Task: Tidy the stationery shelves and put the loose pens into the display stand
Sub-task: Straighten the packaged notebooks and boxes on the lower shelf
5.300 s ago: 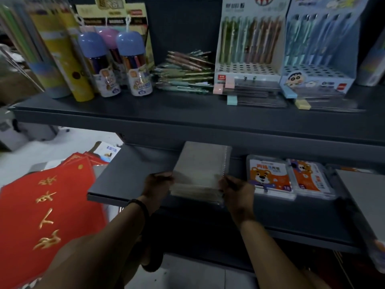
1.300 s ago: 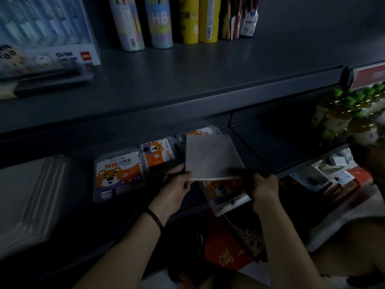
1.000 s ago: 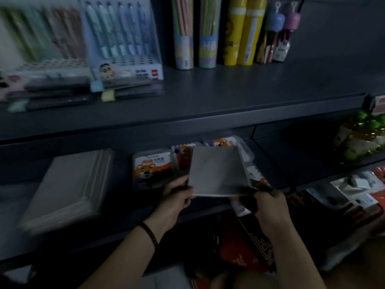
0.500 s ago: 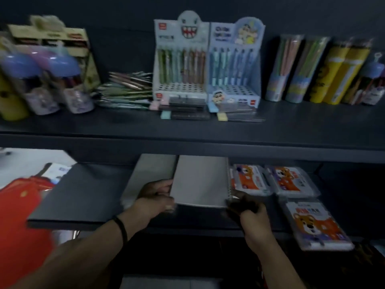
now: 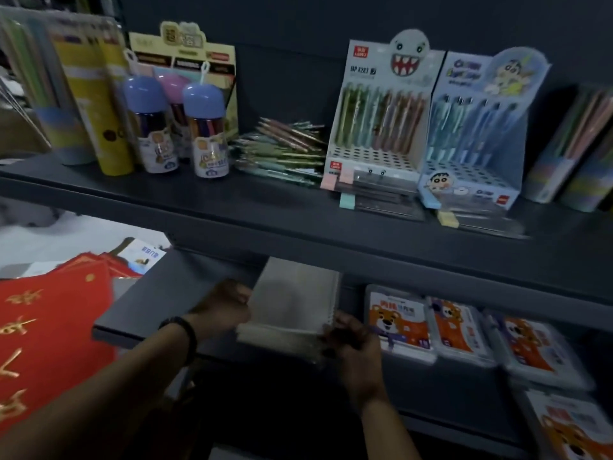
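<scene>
On the head view:
Upper shelf (image 5: 232,207): dark grey and running left to right; its far side carries tubes and capped pencil jars (image 5: 206,127) at left, with dim light over all of it.
Loose pens (image 5: 282,147): a flat heap on the upper shelf, just left of the display stand (image 5: 381,117), apart from both my hands.
Display stand: upright, with pens in its back rows and bare holes in the near rows; a blue stand (image 5: 477,134) touches its right side.
Lower shelf (image 5: 156,300): dark grey, near me, bare at its left end.
Notebook stack (image 5: 295,300): grey spiral pads lying on the lower shelf between my hands.
Tiger packs (image 5: 398,323): just right of the stack, more trailing off to the right.
Red sheets (image 5: 49,327): off the shelf's left end, lower down.
My left hand (image 5: 225,307): fingers curled against the stack's left edge.
My right hand (image 5: 351,343): fingers pinched on the stack's near right corner.
</scene>
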